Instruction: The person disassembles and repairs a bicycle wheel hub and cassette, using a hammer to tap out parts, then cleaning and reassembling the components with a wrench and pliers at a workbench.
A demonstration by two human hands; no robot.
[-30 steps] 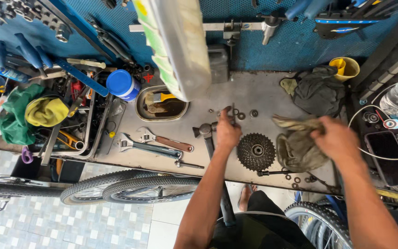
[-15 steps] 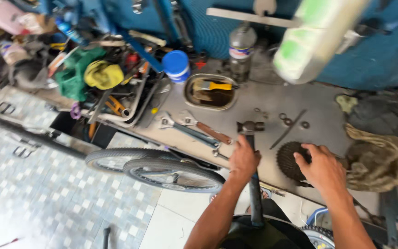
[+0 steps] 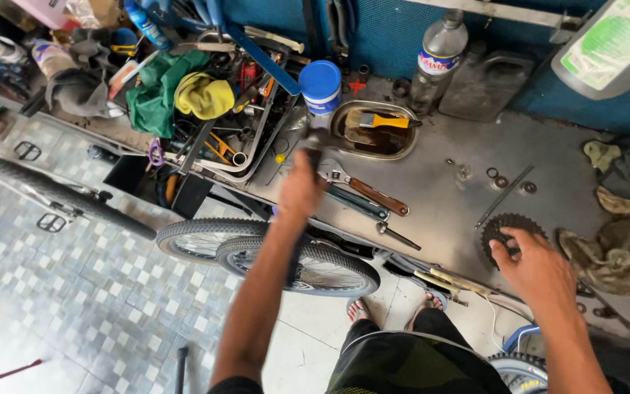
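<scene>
Left grip [image 3: 300,188] clenched round the shaft of a hammer [image 3: 313,140]; the dark head pokes up just beyond the knuckles, over the counter's [image 3: 446,197] near-left part. Motion blur on hand and tool, so the finger positions are not sharp. Hammer head sits between the blue-lidded tub [image 3: 321,86] and the adjustable wrench [image 3: 364,191], just short of the oval metal tray [image 3: 373,131] that holds a yellow-handled brush [image 3: 380,121].

Right grip [image 3: 537,268] is partly curled, fingertips touching the near edge of the toothed sprocket cluster [image 3: 508,232], which lies flat on the counter. Whether the fingers pinch it or only rest on it, cannot tell. Sprocket is well apart from the hammer, across the counter to the right.

Around: small washers and rings [image 3: 501,178] and a thin metal rod [image 3: 503,195] just beyond the sprocket. Greasy olive rag [image 3: 617,252] just right of the right hand. Plastic water bottle [image 3: 437,57] and a dark flat jerrycan [image 3: 484,86] against the blue wall. Left of the counter, a wire rack of tools with a green cloth [image 3: 156,95] and yellow cloth [image 3: 204,95]. Two bicycle tyres [image 3: 271,252] lean below the counter edge, under the left forearm. Checked tile floor [image 3: 60,292].
</scene>
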